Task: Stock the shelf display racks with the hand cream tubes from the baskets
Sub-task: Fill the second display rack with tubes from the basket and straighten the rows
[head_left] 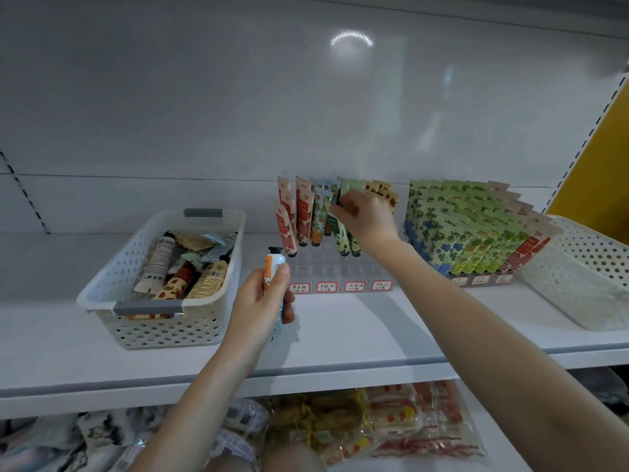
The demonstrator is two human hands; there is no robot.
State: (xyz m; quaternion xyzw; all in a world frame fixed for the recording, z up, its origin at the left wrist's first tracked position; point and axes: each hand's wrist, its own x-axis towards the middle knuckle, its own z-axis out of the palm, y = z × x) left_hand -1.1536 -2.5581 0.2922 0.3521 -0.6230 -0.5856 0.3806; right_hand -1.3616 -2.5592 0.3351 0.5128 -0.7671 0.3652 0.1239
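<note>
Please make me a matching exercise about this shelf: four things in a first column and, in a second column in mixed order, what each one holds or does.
Column one:
1. left hand
2. right hand
3. left basket
4. right rack

Column two:
A. filled with standing tubes in close rows
B. holds loose tubes lying in a heap
C. grips a white tube with a black cap
D. pinches a green tube in the middle rack

Pairs: 1-C, 2-D, 3-B, 4-A.
</note>
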